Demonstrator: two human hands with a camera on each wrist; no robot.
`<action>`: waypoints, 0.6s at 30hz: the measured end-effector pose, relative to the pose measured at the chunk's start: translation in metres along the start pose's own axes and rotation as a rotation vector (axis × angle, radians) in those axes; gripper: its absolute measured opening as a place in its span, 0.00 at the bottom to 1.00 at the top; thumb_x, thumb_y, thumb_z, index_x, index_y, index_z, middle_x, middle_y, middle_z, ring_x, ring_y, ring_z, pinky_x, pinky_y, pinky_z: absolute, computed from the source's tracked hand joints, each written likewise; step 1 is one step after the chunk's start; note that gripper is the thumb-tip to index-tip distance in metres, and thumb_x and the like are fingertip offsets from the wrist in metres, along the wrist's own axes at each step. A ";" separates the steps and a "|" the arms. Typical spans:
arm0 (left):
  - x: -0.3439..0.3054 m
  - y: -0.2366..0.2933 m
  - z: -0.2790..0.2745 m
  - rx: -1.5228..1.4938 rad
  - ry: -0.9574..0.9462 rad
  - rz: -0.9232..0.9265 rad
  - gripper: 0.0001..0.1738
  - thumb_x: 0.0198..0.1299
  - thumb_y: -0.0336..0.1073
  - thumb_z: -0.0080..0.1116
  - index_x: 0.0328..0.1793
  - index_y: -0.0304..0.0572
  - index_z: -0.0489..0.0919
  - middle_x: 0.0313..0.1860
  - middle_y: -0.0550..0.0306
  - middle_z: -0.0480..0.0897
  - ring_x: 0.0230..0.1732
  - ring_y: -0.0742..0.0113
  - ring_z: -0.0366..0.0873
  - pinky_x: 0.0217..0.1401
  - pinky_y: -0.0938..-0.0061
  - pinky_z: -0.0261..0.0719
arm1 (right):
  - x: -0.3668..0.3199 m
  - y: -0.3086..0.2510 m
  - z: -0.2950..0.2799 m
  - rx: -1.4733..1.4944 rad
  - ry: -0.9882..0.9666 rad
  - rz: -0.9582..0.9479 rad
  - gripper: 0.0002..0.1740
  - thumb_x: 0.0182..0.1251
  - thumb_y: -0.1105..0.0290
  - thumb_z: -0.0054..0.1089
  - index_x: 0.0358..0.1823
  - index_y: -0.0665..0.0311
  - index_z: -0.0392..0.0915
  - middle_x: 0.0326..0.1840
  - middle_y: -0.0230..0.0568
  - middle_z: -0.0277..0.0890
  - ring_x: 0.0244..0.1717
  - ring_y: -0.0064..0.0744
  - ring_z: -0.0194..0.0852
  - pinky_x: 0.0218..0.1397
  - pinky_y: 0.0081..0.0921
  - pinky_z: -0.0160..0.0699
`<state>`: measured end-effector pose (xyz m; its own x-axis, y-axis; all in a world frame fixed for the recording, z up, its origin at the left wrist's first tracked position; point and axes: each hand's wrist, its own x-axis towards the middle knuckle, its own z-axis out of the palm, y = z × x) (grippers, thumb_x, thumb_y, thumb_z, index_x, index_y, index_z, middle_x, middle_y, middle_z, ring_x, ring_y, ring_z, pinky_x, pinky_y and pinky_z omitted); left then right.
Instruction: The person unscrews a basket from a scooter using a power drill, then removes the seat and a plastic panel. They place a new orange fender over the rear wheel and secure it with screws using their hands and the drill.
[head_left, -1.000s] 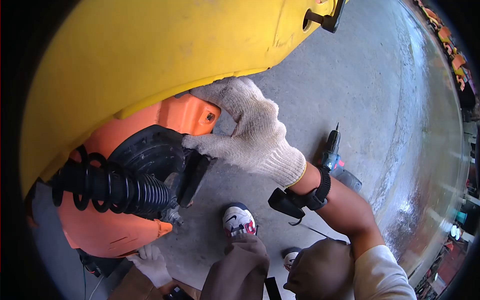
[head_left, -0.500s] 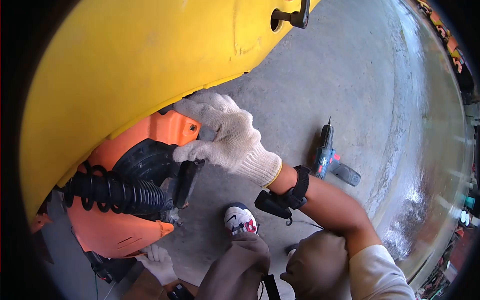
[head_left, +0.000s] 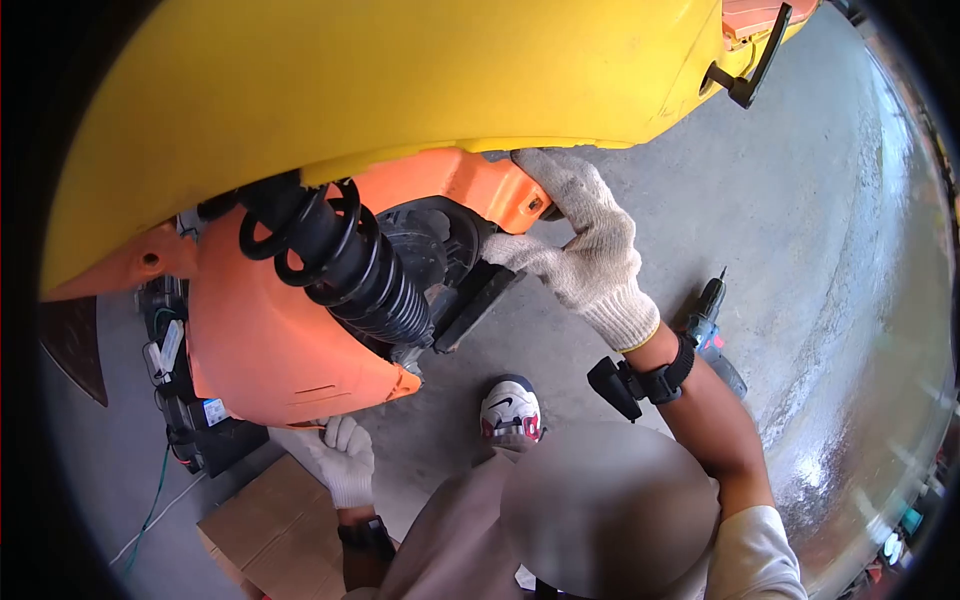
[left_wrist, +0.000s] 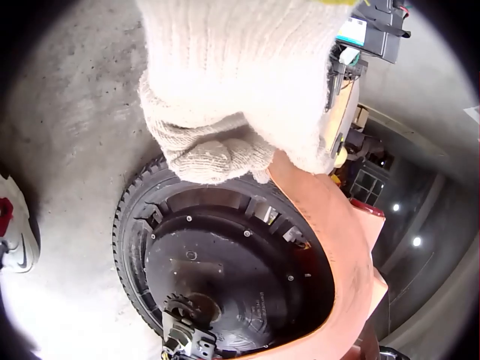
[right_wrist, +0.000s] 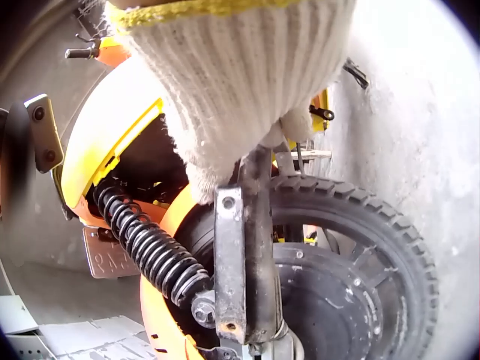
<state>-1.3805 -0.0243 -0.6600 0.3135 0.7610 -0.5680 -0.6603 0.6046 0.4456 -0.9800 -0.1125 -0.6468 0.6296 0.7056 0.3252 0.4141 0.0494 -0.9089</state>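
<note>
An orange fender point(head_left: 270, 350) curves around the wheel point(left_wrist: 225, 255) of a scooter with a yellow body point(head_left: 420, 80). My gloved left hand point(head_left: 340, 460) pinches the fender's lower rear edge. The left wrist view shows its fingers curled over that edge, beside the tyre. At the fender's other end, my gloved right hand point(head_left: 595, 250) wraps round the tip, thumb against a black metal arm point(head_left: 480, 310) and fingers partly hidden behind the orange plastic. A shock absorber point(right_wrist: 142, 236) with a coil spring slants up beside that arm under the yellow body.
A cordless drill point(head_left: 710, 325) lies on the concrete floor to the right. Cardboard point(head_left: 270, 530) lies at the lower left, near a black box with wires point(head_left: 205, 430). My shoe point(head_left: 510, 405) stands between the hands. A lever point(head_left: 765, 65) sticks out from the yellow body.
The head view has shifted, so the scooter parts and right hand appear farther right, with more of the fender and the black box showing. Both hands keep their places on the fender.
</note>
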 end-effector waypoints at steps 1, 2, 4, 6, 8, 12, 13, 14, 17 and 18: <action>-0.001 -0.005 0.011 0.051 0.105 0.053 0.28 0.67 0.63 0.62 0.36 0.47 0.68 0.16 0.71 0.51 0.15 0.80 0.45 0.15 0.83 0.45 | -0.001 -0.009 -0.011 -0.087 -0.054 -0.002 0.47 0.50 0.56 0.86 0.71 0.66 0.75 0.56 0.45 0.82 0.51 0.32 0.84 0.52 0.29 0.84; -0.001 -0.007 0.010 0.082 0.040 0.045 0.26 0.68 0.61 0.61 0.37 0.47 0.69 0.17 0.71 0.52 0.16 0.80 0.46 0.17 0.82 0.46 | -0.005 -0.010 -0.020 -0.074 -0.013 -0.102 0.44 0.55 0.58 0.83 0.71 0.67 0.73 0.55 0.45 0.82 0.47 0.31 0.84 0.49 0.27 0.84; -0.004 -0.003 0.004 0.164 -0.084 0.024 0.22 0.71 0.56 0.60 0.40 0.48 0.70 0.19 0.71 0.55 0.19 0.79 0.50 0.19 0.81 0.50 | -0.021 -0.008 -0.042 -0.042 0.079 -0.283 0.39 0.66 0.62 0.76 0.73 0.70 0.70 0.52 0.46 0.82 0.40 0.30 0.84 0.43 0.25 0.85; -0.006 -0.011 0.006 0.188 -0.005 0.028 0.26 0.68 0.63 0.60 0.39 0.48 0.69 0.19 0.70 0.53 0.18 0.79 0.48 0.18 0.82 0.48 | -0.049 -0.029 -0.070 -0.020 0.217 -0.348 0.38 0.61 0.65 0.78 0.70 0.69 0.73 0.50 0.45 0.83 0.36 0.25 0.83 0.42 0.27 0.84; -0.011 -0.021 0.005 0.154 0.114 0.049 0.29 0.67 0.65 0.60 0.35 0.48 0.68 0.18 0.70 0.51 0.16 0.80 0.45 0.16 0.81 0.44 | -0.078 -0.058 -0.101 -0.020 0.290 -0.390 0.37 0.62 0.65 0.78 0.70 0.69 0.73 0.49 0.44 0.83 0.36 0.26 0.83 0.42 0.27 0.84; -0.016 -0.025 0.006 0.310 0.053 -0.031 0.26 0.72 0.62 0.55 0.39 0.45 0.74 0.19 0.69 0.53 0.17 0.79 0.47 0.17 0.80 0.46 | -0.121 -0.122 -0.151 -0.040 0.304 -0.449 0.35 0.62 0.64 0.78 0.68 0.68 0.75 0.48 0.44 0.83 0.36 0.27 0.84 0.42 0.28 0.84; -0.015 -0.021 -0.012 0.331 0.043 -0.049 0.26 0.73 0.61 0.54 0.41 0.44 0.76 0.19 0.69 0.53 0.17 0.78 0.47 0.17 0.80 0.46 | -0.127 -0.134 -0.161 -0.054 0.303 -0.447 0.34 0.62 0.64 0.78 0.68 0.67 0.75 0.47 0.44 0.83 0.36 0.27 0.84 0.42 0.28 0.84; -0.017 -0.015 -0.026 0.346 0.036 -0.069 0.26 0.74 0.61 0.52 0.43 0.43 0.78 0.19 0.69 0.54 0.17 0.77 0.48 0.17 0.80 0.47 | -0.132 -0.143 -0.170 -0.063 0.298 -0.441 0.34 0.62 0.64 0.78 0.67 0.67 0.75 0.47 0.43 0.83 0.36 0.28 0.84 0.41 0.28 0.84; -0.028 -0.027 -0.015 0.544 -0.155 -0.113 0.26 0.75 0.64 0.48 0.45 0.49 0.76 0.19 0.71 0.54 0.17 0.78 0.49 0.17 0.78 0.50 | -0.148 -0.163 -0.187 -0.085 0.275 -0.451 0.33 0.62 0.64 0.77 0.66 0.67 0.76 0.46 0.43 0.83 0.36 0.28 0.84 0.41 0.29 0.84; -0.027 -0.025 -0.019 0.593 -0.098 -0.123 0.25 0.75 0.63 0.48 0.44 0.49 0.76 0.19 0.71 0.54 0.16 0.78 0.49 0.17 0.78 0.48 | -0.151 -0.166 -0.190 -0.099 0.272 -0.430 0.32 0.62 0.64 0.77 0.66 0.66 0.77 0.46 0.43 0.83 0.36 0.29 0.84 0.41 0.29 0.84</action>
<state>-1.3856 -0.0645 -0.6688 0.4431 0.6783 -0.5861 -0.1318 0.6960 0.7058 -1.0187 -0.3613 -0.4949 0.5313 0.4263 0.7321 0.7248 0.2186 -0.6534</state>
